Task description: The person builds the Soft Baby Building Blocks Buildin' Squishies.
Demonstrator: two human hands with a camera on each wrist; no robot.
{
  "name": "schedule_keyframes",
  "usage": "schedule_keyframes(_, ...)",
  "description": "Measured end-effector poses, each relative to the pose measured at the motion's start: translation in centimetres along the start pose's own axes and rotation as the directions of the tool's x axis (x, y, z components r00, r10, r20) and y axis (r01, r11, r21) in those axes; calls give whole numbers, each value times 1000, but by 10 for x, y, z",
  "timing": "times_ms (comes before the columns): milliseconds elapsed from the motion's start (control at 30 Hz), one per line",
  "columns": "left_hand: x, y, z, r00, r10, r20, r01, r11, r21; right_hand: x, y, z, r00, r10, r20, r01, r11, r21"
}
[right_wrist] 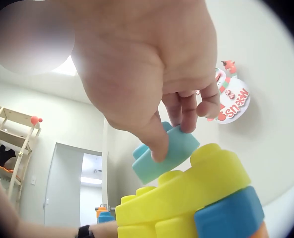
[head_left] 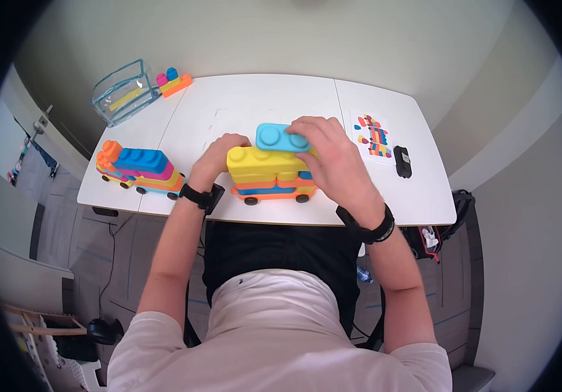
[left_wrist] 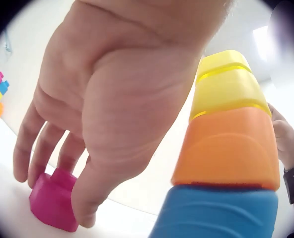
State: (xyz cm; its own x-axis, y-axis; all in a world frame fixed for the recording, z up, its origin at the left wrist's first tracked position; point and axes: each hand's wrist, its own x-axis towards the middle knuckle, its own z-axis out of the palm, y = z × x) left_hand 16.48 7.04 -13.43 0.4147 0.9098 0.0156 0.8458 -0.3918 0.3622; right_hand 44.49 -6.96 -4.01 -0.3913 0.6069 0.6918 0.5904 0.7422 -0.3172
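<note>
My right hand [head_left: 333,153] pinches a light-blue building block [right_wrist: 173,151] between thumb and fingers. In the right wrist view it is tilted, close over the studs of a long yellow block [right_wrist: 186,191]. This yellow block tops a wheeled block vehicle [head_left: 264,191] with yellow, orange and blue layers, near the table's front edge. My left hand [left_wrist: 102,109] reaches down behind the vehicle, its thumb and fingers around a small magenta block [left_wrist: 52,198] at the tabletop. In the head view the vehicle hides that block.
A second block vehicle [head_left: 140,166] stands at the left of the white table [head_left: 196,104]. Behind it are a clear zip bag [head_left: 123,91] and several blocks [head_left: 176,85]. A picture sheet [head_left: 373,137] and a black case [head_left: 403,162] lie at the right.
</note>
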Motion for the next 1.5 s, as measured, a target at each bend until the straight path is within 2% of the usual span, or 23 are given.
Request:
schedule_keyframes(133, -1, -11, -11, 997, 51, -51, -51, 999, -1, 1, -2, -4, 998, -58, -19, 59, 997, 44)
schedule_keyframes(200, -3, -17, -20, 966, 78, -248, -103, 991, -88, 0, -1, -1, 999, -55, -3, 55, 997, 48)
schedule_keyframes(233, -7, -12, -28, 967, 80, -243, -103, 991, -87, 0, -1, 0, 999, -52, 11, 52, 997, 51)
schedule_keyframes(300, -20, 7, -53, 897, -20, -441, -100, 963, -249, -1, 1, 6, 999, -45, 9, 45, 998, 47)
schedule_keyframes(333, -24, 13, -63, 899, -19, -439, -101, 963, -248, -1, 3, 9, 999, -44, 10, 44, 998, 43)
schedule_keyframes(400, -34, 24, -79, 829, -10, -559, -181, 941, -286, -1, 5, 11, 999, -44, 2, 44, 999, 26)
schedule_keyframes(533, -60, 61, -101, 811, -34, -584, -224, 904, -364, -1, 4, 12, 999, -8, 36, 7, 999, 33)
schedule_keyframes(700, -77, 81, -107, 809, 106, -578, -347, 880, -325, -1, 5, 14, 999, -33, 24, 33, 999, 6)
schedule_keyframes(900, -85, 97, -106, 814, 199, -546, -401, 873, -279, -3, 7, 12, 997, -16, 71, 17, 1000, -14)
schedule_keyframes(1033, -84, 107, -99, 811, 219, -542, -425, 858, -289, -6, 8, 17, 995, -1, 96, 11, 994, -107)
schedule_keyframes(1100, -81, 113, -90, 755, 145, -640, -488, 776, -400, -6, 6, 16, 994, -3, 113, 18, 992, -128)
schedule_keyframes(1167, -78, 113, -85, 760, 147, -634, -491, 769, -410, -7, 6, 16, 992, -2, 126, 21, 988, -150)
schedule_keyframes(1233, -78, 114, -84, 764, 156, -625, -498, 759, -419, -9, 8, 16, 994, 13, 111, -1, 995, -102)
schedule_keyframes(1267, -79, 114, -85, 787, 192, -586, -472, 799, -373, -9, 7, 14, 995, 21, 100, -11, 994, -105)
schedule_keyframes(1300, -80, 115, -86, 808, 225, -544, -448, 834, -322, -9, 4, 11, 994, 64, 89, -61, 998, -33)
schedule_keyframes(1333, -80, 116, -86, 809, 236, -539, -455, 831, -319, -8, 2, 8, 991, 106, 81, -109, 993, 39)
schedule_keyframes(1367, -81, 117, -86, 792, 289, -538, -488, 828, -274, -7, -1, 5, 991, 112, 74, -115, 993, 35)
schedule_keyframes(1433, -83, 122, -83, 773, 339, -536, -521, 821, -232, -3, -7, 3, 993, 64, -97, -50, 989, 139)
schedule_keyframes(1500, -86, 131, -78, 806, 233, -544, -526, 703, -478, -1, -4, 0, 996, 18, -86, -9, 995, 98)
